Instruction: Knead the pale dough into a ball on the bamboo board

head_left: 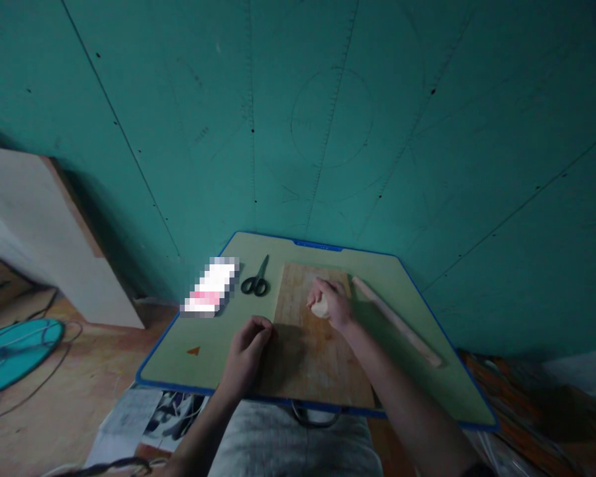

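A wooden cutting board [298, 351] lies lengthwise on the small table. Above its right half, my right hand [335, 305] is closed round a pale lump of dough [320, 307], part of which shows below the fingers. My left hand [251, 344] is at the board's left edge with its fingers curled and pressed together; what is in them, if anything, is hidden. To the right of the board lies a wooden rolling pin [397, 321], slanting towards me.
Black-handled scissors [256, 283] lie left of the board, beside a blurred-out phone-like rectangle [211, 288]. A small orange triangle [193, 351] is nearer me. The blue-edged table [169, 361] stands against a green wall [203, 132]. A white panel [64, 232] leans at left.
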Tool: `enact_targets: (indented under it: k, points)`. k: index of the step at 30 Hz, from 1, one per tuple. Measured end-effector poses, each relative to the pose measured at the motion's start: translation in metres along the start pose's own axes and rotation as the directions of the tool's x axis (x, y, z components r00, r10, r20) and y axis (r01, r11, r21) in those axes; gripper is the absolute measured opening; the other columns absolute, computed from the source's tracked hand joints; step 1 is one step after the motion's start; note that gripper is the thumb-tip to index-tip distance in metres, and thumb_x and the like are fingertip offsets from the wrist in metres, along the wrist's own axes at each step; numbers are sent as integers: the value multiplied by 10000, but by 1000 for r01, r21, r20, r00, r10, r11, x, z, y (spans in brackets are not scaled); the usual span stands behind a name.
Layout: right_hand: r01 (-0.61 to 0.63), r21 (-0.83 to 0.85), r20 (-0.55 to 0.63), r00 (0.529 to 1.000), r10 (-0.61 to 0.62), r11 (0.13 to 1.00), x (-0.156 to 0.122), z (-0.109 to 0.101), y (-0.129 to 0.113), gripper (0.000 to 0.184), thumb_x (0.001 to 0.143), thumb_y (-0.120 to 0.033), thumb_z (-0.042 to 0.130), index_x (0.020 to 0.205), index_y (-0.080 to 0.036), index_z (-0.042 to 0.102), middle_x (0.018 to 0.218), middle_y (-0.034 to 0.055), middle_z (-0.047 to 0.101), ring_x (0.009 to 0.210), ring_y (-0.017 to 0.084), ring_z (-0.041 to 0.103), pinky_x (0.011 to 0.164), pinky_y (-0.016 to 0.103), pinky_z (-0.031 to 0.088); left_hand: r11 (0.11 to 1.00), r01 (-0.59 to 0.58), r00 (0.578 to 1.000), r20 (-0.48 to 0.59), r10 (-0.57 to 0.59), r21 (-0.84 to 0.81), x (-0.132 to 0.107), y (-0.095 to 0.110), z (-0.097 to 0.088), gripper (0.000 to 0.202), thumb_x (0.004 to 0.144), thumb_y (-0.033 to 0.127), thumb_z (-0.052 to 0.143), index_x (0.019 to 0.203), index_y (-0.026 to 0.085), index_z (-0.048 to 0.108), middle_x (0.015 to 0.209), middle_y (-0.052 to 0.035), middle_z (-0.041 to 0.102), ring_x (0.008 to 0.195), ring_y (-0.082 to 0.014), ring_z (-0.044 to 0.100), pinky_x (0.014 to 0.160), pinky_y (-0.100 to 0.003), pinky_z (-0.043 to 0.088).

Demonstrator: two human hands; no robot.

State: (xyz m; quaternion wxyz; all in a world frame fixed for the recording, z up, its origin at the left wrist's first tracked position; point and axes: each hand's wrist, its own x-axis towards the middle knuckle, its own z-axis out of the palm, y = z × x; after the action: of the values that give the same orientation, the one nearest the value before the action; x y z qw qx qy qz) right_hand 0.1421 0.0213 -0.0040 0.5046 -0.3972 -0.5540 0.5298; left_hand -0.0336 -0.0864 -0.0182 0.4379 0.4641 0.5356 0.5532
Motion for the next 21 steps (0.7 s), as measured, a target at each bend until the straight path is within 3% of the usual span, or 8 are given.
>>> enact_targets:
  k: [8, 11, 13, 16, 18, 19, 21]
  points:
    - [-174, 357, -165, 955, 245, 918, 18, 3, -4, 434, 644, -463, 618, 416, -245, 320, 338, -71, 338, 314, 102, 366, 357, 247, 365, 1000, 20, 1000, -7, -20, 10, -1, -4, -2, 193, 751, 382, 590, 738, 189, 586, 700, -10, 605, 697, -181, 555, 672, -273, 433]
    - [-240, 460, -96, 943, 317, 855, 17, -3, -11, 407, 654, -412, 577, 421, -245, 287, 343, -75, 311, 301, 98, 337, 325, 235, 326, 1000, -12, 1000, 6, 12, 17, -3, 0, 1, 178, 781, 365, 575, 754, 189, 580, 710, -17, 615, 709, -184, 573, 688, -283, 451]
    - [-276, 450, -30, 946, 324, 849, 12, -2, -15, 423, 704, -438, 548, 436, -245, 283, 352, -71, 310, 301, 98, 332, 319, 232, 309, 997, -71, 997, 19, 70, 29, -4, 8, 10, 177, 791, 358, 588, 827, 186, 604, 805, -43, 649, 797, -203, 608, 747, -303, 479]
    - [-238, 381, -99, 950, 295, 893, -1, 12, -20, 444, 790, -559, 478, 497, -238, 385, 410, -43, 429, 365, 120, 448, 387, 247, 408, 984, -178, 984, 26, 179, -23, 4, 27, 36, 374, 777, 361, 645, 1108, 194, 598, 1178, -107, 629, 1110, -257, 586, 905, -349, 485]
    - [-166, 301, -119, 970, 210, 939, -14, 24, -24, 481, 831, -647, 402, 660, -227, 560, 615, 18, 636, 580, 172, 633, 565, 293, 535, 976, -201, 980, -25, 199, -79, 14, 38, 54, 549, 755, 375, 675, 1259, 212, 530, 1328, -117, 555, 1211, -266, 538, 939, -350, 476]
    - [-121, 253, -87, 985, 148, 960, -21, 29, -26, 528, 847, -680, 363, 807, -224, 628, 807, 54, 711, 765, 202, 689, 697, 327, 564, 977, -195, 980, -66, 190, -84, 20, 43, 61, 593, 737, 381, 692, 1279, 207, 523, 1279, -113, 586, 1168, -262, 564, 908, -340, 486]
    - [-32, 176, 17, 999, 29, 984, -35, 33, -31, 630, 870, -717, 302, 1120, -241, 630, 1221, 84, 670, 1146, 233, 622, 949, 389, 512, 983, -178, 982, -78, 174, -54, 29, 49, 70, 592, 685, 374, 732, 1223, 182, 579, 1107, -94, 659, 1014, -248, 622, 807, -314, 505]
